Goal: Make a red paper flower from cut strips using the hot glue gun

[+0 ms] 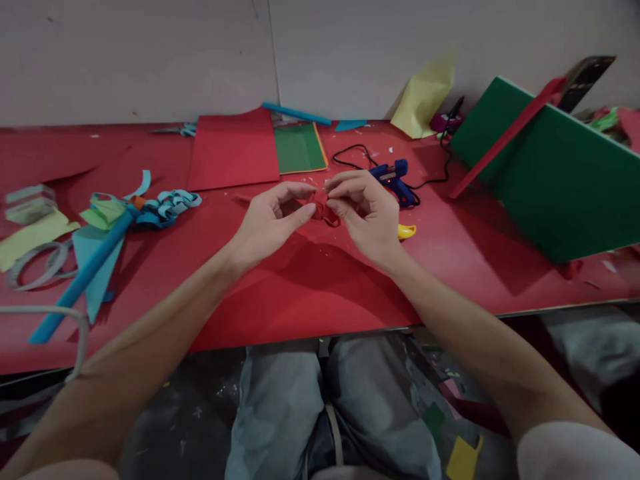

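Note:
Both my hands meet over the middle of the red table (300, 293). My left hand (273, 223) and my right hand (365, 210) pinch a small folded piece of red paper (323, 208) between thumbs and fingertips, holding it just above the tabletop. A blue glue gun (393, 179) with a black cord lies just behind my right hand. A small yellow object (406, 231) sits beside my right wrist.
Red sheet (234, 157) and green sheet (299, 148) lie at the back. A blue paper tube with a blue paper chain (165, 207) lies to the left, with tape rings (35, 263). A green board (550, 170) leans at right. Yellow paper (424, 97) rests on the wall.

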Available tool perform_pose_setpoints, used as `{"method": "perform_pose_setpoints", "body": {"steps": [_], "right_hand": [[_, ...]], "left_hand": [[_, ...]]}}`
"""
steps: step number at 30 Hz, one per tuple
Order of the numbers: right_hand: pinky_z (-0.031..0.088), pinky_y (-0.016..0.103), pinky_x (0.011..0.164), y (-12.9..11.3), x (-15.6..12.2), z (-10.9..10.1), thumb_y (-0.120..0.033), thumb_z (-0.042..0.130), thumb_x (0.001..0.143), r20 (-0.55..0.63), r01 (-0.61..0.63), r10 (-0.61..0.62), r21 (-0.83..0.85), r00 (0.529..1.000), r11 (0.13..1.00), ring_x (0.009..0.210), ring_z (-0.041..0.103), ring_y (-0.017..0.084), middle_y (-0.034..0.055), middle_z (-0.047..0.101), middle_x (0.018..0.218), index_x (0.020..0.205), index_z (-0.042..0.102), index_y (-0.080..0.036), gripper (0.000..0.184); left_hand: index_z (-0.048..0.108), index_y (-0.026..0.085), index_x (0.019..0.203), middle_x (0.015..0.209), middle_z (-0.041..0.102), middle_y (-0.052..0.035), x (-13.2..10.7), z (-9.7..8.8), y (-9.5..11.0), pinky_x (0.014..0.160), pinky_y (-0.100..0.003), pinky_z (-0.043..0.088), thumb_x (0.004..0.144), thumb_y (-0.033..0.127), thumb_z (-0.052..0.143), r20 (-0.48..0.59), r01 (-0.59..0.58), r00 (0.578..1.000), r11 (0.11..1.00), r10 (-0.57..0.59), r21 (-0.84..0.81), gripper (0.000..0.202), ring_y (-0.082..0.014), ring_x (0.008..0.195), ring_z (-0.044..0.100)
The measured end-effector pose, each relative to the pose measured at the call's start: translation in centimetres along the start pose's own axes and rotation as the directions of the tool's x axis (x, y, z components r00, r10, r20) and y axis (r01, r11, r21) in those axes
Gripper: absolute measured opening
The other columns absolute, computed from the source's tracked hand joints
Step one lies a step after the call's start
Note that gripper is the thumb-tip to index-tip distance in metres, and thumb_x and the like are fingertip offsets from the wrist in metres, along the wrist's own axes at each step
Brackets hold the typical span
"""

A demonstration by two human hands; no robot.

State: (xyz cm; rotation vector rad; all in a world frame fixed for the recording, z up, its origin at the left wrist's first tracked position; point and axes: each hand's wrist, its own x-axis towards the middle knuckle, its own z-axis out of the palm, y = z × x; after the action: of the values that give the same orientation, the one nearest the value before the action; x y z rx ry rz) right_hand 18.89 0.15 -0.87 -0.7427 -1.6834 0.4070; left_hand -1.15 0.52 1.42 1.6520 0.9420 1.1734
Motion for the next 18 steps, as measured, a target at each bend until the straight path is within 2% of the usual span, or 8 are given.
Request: {"method": "perform_pose_setpoints", "body": {"steps": [3,6,10,14,18], "right_hand": [[0.062,0.042,0.093,-0.5,0.0,0.1,-0.034,0.063,0.103,-0.004,-0.017,0.017,-0.063,1.000,0.998,0.111,0.070,0.022,0.0078,0.072,0.118,0.104,0.070,-0.027,0.009],[0.061,0.039,0.088,-0.8,-0.1,0.4,-0.043,0.061,0.105,-0.029,-0.040,0.037,-0.096,0.999,0.995,0.103,0.068,0.020,0.0075,0.069,0.117,0.111,0.067,-0.027,0.018],[0.058,0.035,0.082,-0.5,-0.2,0.6,-0.050,0.072,0.098,-0.040,-0.100,0.098,-0.053,0.994,0.994,0.093,0.064,0.017,0.0048,0.066,0.112,0.111,0.063,-0.026,0.029],[0.056,0.034,0.079,-0.5,-0.1,0.4,-0.042,0.076,0.095,-0.029,-0.133,0.132,-0.020,0.991,0.991,0.096,0.063,0.017,0.0036,0.063,0.107,0.099,0.064,-0.025,0.022],[0.055,0.033,0.077,-0.8,0.1,0.2,-0.033,0.075,0.093,-0.005,-0.148,0.148,-0.037,0.989,0.988,0.093,0.062,0.016,0.0038,0.065,0.107,0.093,0.070,-0.023,0.010]], "left_hand": [[0.075,0.020,0.103,0.109,0.077,-0.0088,0.1,0.1,-0.4,0.080,-0.029,0.063,0.082,0.039,0.088,-0.049,-0.013,0.999,0.999,0.011,-0.036,0.031,-0.0193,0.094,0.074],[0.072,0.020,0.102,0.111,0.077,-0.0078,0.1,0.2,-0.8,0.073,-0.027,0.062,0.084,0.037,0.087,-0.090,-0.040,0.995,0.999,0.038,-0.018,0.028,-0.0181,0.091,0.074],[0.070,0.021,0.104,0.113,0.076,-0.0063,0.0,0.4,-0.9,0.081,-0.029,0.064,0.086,0.036,0.084,-0.117,-0.082,0.989,0.995,0.089,0.059,0.027,-0.0167,0.093,0.074],[0.067,0.022,0.107,0.114,0.075,-0.0065,0.0,0.4,-1.3,0.087,-0.030,0.064,0.088,0.042,0.083,-0.119,-0.147,0.980,0.983,0.160,0.112,0.031,-0.0176,0.101,0.074],[0.065,0.022,0.109,0.113,0.074,-0.0062,0.1,0.5,-1.8,0.083,-0.029,0.064,0.089,0.047,0.082,-0.126,-0.185,0.971,0.972,0.204,0.147,0.036,-0.0165,0.097,0.073]]}}
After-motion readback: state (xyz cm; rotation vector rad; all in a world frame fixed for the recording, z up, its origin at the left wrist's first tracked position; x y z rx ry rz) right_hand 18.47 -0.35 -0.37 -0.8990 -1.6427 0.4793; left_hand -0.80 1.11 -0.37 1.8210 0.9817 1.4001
